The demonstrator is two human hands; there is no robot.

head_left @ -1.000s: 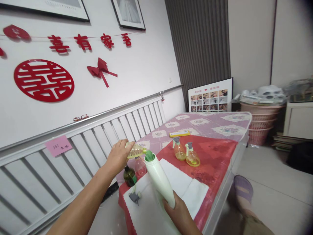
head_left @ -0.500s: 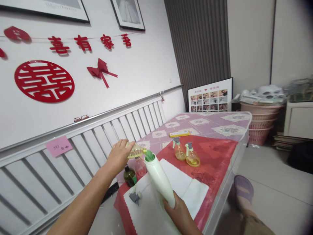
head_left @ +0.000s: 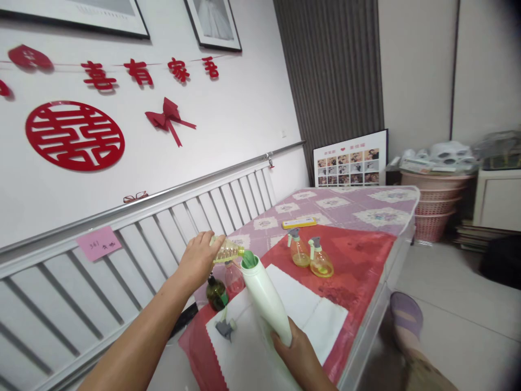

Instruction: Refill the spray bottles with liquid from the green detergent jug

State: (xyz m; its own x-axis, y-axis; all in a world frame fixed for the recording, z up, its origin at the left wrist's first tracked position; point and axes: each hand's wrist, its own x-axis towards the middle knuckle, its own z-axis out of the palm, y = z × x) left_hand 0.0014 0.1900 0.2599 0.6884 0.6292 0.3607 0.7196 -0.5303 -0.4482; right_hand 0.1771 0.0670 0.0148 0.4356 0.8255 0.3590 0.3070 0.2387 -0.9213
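Note:
My left hand (head_left: pixel 201 255) is wrapped round a clear plastic bottle (head_left: pixel 228 251) with yellowish liquid, tipped on its side. Its neck meets the open mouth of a tall pale green bottle (head_left: pixel 264 298), which leans in my right hand (head_left: pixel 299 347). I cannot tell whether liquid is flowing. Below my left hand stand a dark green bottle (head_left: pixel 216 293) and a pinkish clear bottle (head_left: pixel 234 277). A loose grey spray head (head_left: pixel 224 327) rests on the white cloth (head_left: pixel 328 320). Two clear spray bottles, the nearer (head_left: pixel 321 265) and the farther (head_left: pixel 299 251), hold yellow liquid.
A red cloth (head_left: pixel 362 244) lies under the white one on a plastic-covered mattress (head_left: pixel 402 209). Behind it lies a yellow-edged box (head_left: pixel 299 223). A white railing (head_left: pixel 195 209) runs along the left. Pink baskets (head_left: pixel 433 206) stand at right, with a person's slipper (head_left: pixel 407 312) nearer.
Both hands and the two bottles in them hold nearly the same position. The red cloth's near left edge has spread slightly to the left.

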